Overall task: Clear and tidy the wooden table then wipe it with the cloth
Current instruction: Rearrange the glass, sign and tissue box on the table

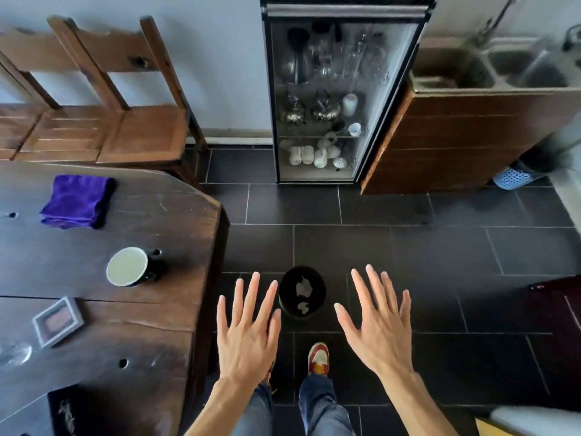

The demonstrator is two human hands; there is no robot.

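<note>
The dark wooden table (169, 221) fills the left side. On it lie a folded purple cloth (77, 201), a black mug with a pale inside (130, 266), a small framed square (58, 320), a clear glass piece (14, 354) at the left edge and a black item (64, 410) at the near edge. My left hand (248, 332) and my right hand (379, 322) hover flat over the floor to the right of the table, fingers spread, holding nothing. Between them on the floor stands a small black bin (301, 292) with crumpled white paper inside.
Wooden chairs (138, 133) stand behind the table against the wall. A glass-front cabinet (327, 99) of glassware and cups is ahead. A wood-clad counter with a steel sink (490, 70) is at the right, with a blue basket (515, 177) beside it. Dark tiled floor underfoot.
</note>
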